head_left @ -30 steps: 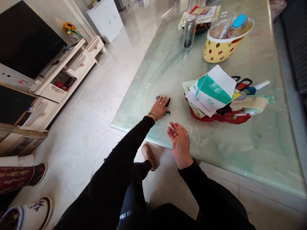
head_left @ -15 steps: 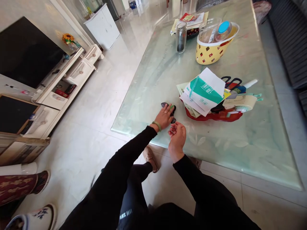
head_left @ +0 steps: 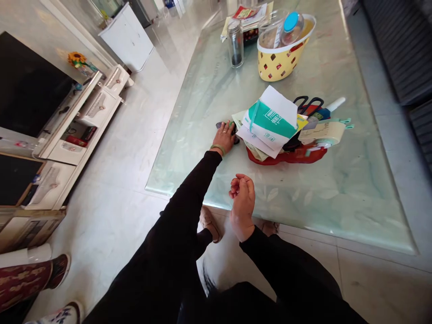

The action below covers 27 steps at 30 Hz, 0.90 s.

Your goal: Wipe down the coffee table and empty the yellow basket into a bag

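Observation:
My left hand (head_left: 224, 137) lies palm down on the glass-like table cover, fingers stretched out over a small dark object (head_left: 219, 125) with rounded, shiny ends. Most of that object is hidden under the fingers, so its kind is unclear. Just right of the fingertips, a green and white paper packet (head_left: 272, 118) rests on other papers in a red tray (head_left: 286, 158). My right hand (head_left: 243, 202) hovers near the table's front edge with its fingers curled in towards the thumb. Nothing shows in it, and it is apart from the left hand.
Black-handled scissors (head_left: 312, 104) and a paper roll (head_left: 326, 133) are in the tray. Behind stand a yellow basket (head_left: 275, 66) with clear containers, a glass bottle (head_left: 235, 47) and a paper stack (head_left: 248, 18). The table (head_left: 303, 216) ends just before my legs.
My left hand has slid forward along the table, closer to the papers, and the dark object has shifted with it. The right hand stays behind, so the two hands are farther apart.

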{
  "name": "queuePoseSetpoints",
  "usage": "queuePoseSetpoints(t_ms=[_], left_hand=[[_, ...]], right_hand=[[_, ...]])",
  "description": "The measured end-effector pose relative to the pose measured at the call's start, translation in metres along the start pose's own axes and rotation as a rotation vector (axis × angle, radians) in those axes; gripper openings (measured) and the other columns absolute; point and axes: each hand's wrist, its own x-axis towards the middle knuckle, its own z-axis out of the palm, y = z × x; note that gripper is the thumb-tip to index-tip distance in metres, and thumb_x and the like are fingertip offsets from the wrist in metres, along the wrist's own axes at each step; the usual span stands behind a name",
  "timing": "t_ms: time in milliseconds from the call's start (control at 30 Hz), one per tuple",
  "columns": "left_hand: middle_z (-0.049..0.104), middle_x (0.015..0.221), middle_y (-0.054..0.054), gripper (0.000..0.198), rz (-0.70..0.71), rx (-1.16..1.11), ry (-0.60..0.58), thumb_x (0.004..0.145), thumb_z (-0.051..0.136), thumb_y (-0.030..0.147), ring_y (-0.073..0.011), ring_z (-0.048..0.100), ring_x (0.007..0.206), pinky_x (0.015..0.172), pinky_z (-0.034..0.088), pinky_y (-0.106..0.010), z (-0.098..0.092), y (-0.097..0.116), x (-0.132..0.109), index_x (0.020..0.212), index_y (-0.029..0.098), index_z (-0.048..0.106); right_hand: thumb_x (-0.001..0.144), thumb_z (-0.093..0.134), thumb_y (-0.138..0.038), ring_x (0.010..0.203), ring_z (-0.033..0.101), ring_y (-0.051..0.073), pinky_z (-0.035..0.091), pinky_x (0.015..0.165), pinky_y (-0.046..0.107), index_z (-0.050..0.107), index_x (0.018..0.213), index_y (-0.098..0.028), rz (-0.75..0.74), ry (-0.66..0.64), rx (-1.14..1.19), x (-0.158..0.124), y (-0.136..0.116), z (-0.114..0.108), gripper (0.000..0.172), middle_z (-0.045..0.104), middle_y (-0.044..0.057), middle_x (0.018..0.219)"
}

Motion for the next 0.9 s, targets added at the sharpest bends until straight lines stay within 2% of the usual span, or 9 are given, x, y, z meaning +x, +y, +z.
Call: queuePoseSetpoints(t_ms=[67, 133, 200, 333, 433, 533, 767, 833, 900], left_hand=[[0.029, 0.177, -0.018, 0.066, -0.022, -0.01, 0.0, 0.102, 0.041, 0.025, -0.0345, 0.018, 0.167, 0.137, 0.019, -0.056, -0.001, 0.001, 0.007, 0.165, 0.007, 0.038], [0.029, 0.176, -0.019, 0.066, 0.016, 0.0, -0.02, 0.101, 0.042, 0.024, -0.0342, 0.017, 0.167, 0.137, 0.019, -0.055, -0.002, 0.006, -0.012, 0.165, 0.005, 0.038], [0.028, 0.177, -0.02, 0.067, 0.091, 0.018, -0.061, 0.101, 0.043, 0.025, -0.0337, 0.015, 0.168, 0.138, 0.017, -0.052, -0.004, 0.016, -0.053, 0.164, 0.003, 0.038], [0.025, 0.178, -0.016, 0.066, 0.227, 0.041, -0.167, 0.103, 0.041, 0.032, -0.032, 0.01, 0.168, 0.137, 0.019, -0.052, -0.007, 0.038, -0.162, 0.165, 0.009, 0.039], [0.023, 0.179, -0.014, 0.066, 0.261, 0.039, -0.193, 0.105, 0.041, 0.037, -0.0298, 0.01, 0.169, 0.136, 0.023, -0.051, -0.01, 0.047, -0.201, 0.166, 0.013, 0.039], [0.025, 0.179, -0.011, 0.067, 0.254, 0.046, -0.205, 0.104, 0.044, 0.036, -0.0301, 0.014, 0.168, 0.135, 0.026, -0.05, -0.009, 0.048, -0.175, 0.167, 0.016, 0.037], [0.04, 0.171, -0.02, 0.064, 0.155, 0.058, -0.066, 0.102, 0.041, 0.027, -0.0346, 0.022, 0.166, 0.136, 0.025, -0.053, 0.003, 0.045, -0.035, 0.16, 0.0, 0.045], [0.043, 0.169, -0.021, 0.065, 0.132, 0.041, -0.041, 0.101, 0.042, 0.026, -0.0336, 0.025, 0.166, 0.136, 0.026, -0.053, 0.002, 0.047, -0.019, 0.161, 0.001, 0.044], [0.041, 0.171, -0.021, 0.066, 0.106, 0.032, -0.043, 0.101, 0.043, 0.026, -0.0336, 0.024, 0.166, 0.136, 0.025, -0.053, -0.001, 0.049, -0.024, 0.162, 0.002, 0.043]], right_hand=[[0.088, 0.061, -0.051, 0.063, 0.044, 0.01, 0.036, 0.057, 0.024, 0.058, 0.095, -0.024, 0.005, 0.0, 0.001, 0.002, 0.001, 0.0, 0.028, 0.056, -0.003, 0.077], [0.089, 0.06, -0.054, 0.062, 0.043, 0.01, 0.035, 0.056, 0.024, 0.057, 0.095, -0.024, -0.012, -0.008, 0.002, 0.004, 0.003, 0.002, 0.03, 0.054, -0.004, 0.075], [0.089, 0.059, -0.058, 0.06, 0.041, 0.01, 0.033, 0.055, 0.024, 0.055, 0.093, -0.024, -0.037, -0.025, 0.005, 0.005, 0.005, 0.004, 0.034, 0.051, -0.005, 0.073], [0.082, 0.063, -0.064, 0.058, 0.039, 0.009, 0.031, 0.053, 0.023, 0.055, 0.092, -0.024, -0.072, -0.047, 0.042, 0.003, 0.009, 0.006, 0.042, 0.05, -0.007, 0.07], [0.081, 0.064, -0.063, 0.058, 0.039, 0.008, 0.031, 0.053, 0.022, 0.056, 0.092, -0.024, -0.066, -0.068, 0.052, -0.003, 0.009, 0.007, 0.041, 0.05, -0.007, 0.07], [0.086, 0.062, -0.059, 0.058, 0.039, 0.008, 0.033, 0.055, 0.023, 0.057, 0.092, -0.024, -0.085, -0.111, 0.039, -0.011, 0.008, 0.007, 0.036, 0.049, -0.007, 0.071], [0.088, 0.06, -0.057, 0.062, 0.042, 0.01, 0.036, 0.058, 0.025, 0.058, 0.092, -0.024, -0.117, -0.089, -0.029, -0.003, 0.008, 0.007, 0.033, 0.051, -0.005, 0.072], [0.088, 0.059, -0.057, 0.062, 0.043, 0.01, 0.037, 0.058, 0.025, 0.057, 0.092, -0.024, -0.12, -0.072, -0.034, 0.003, 0.009, 0.008, 0.033, 0.05, -0.005, 0.072], [0.088, 0.059, -0.057, 0.062, 0.042, 0.01, 0.036, 0.058, 0.025, 0.057, 0.091, -0.024, -0.144, -0.071, -0.028, 0.008, 0.009, 0.01, 0.033, 0.05, -0.006, 0.072]])
